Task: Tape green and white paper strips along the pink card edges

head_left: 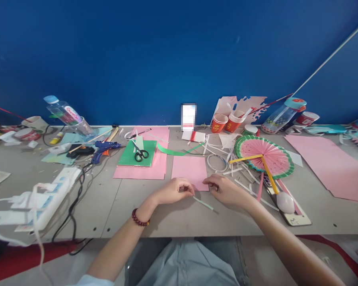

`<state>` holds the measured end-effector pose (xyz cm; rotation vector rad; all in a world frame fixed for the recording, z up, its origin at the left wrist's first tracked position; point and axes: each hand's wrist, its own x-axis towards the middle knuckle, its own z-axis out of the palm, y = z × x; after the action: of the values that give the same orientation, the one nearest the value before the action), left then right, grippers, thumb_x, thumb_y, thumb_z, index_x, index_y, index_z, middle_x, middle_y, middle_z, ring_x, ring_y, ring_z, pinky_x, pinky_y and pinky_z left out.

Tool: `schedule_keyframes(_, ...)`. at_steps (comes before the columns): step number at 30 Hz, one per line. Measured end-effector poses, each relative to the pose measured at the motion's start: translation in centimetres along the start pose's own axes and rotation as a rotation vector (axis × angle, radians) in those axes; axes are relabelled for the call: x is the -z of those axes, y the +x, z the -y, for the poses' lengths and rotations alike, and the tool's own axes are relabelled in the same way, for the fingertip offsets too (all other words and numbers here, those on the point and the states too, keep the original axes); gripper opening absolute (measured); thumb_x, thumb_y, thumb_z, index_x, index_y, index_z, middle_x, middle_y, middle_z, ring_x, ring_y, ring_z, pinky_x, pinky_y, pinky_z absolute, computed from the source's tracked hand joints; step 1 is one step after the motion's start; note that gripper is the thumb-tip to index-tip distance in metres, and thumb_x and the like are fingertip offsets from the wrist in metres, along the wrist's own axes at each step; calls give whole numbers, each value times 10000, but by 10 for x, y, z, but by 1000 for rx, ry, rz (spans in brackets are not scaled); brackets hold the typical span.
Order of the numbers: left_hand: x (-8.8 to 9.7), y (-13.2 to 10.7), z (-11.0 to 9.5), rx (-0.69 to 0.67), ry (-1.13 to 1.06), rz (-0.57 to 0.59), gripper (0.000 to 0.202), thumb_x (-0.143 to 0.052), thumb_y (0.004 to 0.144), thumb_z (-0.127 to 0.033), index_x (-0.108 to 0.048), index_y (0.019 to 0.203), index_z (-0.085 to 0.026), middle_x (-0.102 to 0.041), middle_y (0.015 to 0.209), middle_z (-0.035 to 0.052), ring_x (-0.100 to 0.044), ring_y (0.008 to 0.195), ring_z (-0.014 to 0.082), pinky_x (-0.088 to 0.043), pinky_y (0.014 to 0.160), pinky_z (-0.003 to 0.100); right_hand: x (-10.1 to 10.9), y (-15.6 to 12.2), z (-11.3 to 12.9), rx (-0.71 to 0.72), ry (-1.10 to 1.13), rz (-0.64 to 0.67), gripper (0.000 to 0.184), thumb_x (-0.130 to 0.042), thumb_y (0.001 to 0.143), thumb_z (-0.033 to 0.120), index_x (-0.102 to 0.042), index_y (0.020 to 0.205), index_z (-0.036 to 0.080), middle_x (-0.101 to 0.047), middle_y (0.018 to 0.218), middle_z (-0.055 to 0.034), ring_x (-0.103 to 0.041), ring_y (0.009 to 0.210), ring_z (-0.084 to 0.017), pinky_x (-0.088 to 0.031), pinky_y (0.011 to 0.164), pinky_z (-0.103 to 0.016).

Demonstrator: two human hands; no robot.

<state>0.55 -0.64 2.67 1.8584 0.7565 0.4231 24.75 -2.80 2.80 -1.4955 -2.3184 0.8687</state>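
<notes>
My left hand (177, 190) is closed in a pinch at the near edge of a small square pink sheet of paper (188, 167). From its fingertips a thin pale-green stick (203, 203) slants down to the right over the grey table. My right hand (225, 190) hovers by the sheet's right near corner, fingers curled and closed. Whatever its fingertips may hold is too small to make out. To the left, black-handled scissors (141, 155) lie on a green stack of paper (127, 155), which rests on a larger pink sheet (161, 171).
A watermelon-patterned paper fan (274, 153) lies right, beside white paper strips (241, 184) and a coil of wire (217, 163). Leftward are a blue glue gun (103, 150) and a power strip (58, 194) with cables. Red paper cups (219, 123) stand at the back.
</notes>
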Motion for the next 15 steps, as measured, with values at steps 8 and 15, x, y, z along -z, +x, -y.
schedule_keyframes(8, 2, 0, -2, 34, 4, -67, 128, -583, 813, -208, -706, 821, -177, -693, 829, 21, -555, 713, 118, -399, 643, 218, 2, 0, -10, -16, 186, -62, 257, -485, 856, 269, -687, 998, 196, -663, 956, -78, -595, 814, -184, -456, 693, -285)
schedule_keyframes(15, 4, 2, 2, 60, -30, -210, 157, -619, 811, -287, -719, 840, -169, -687, 818, 40, -523, 661, 120, -376, 590, 233, 8, 5, 6, -88, 421, 3, 206, -600, 795, 346, -691, 897, 192, -688, 898, -49, -602, 786, -173, -464, 701, -282)
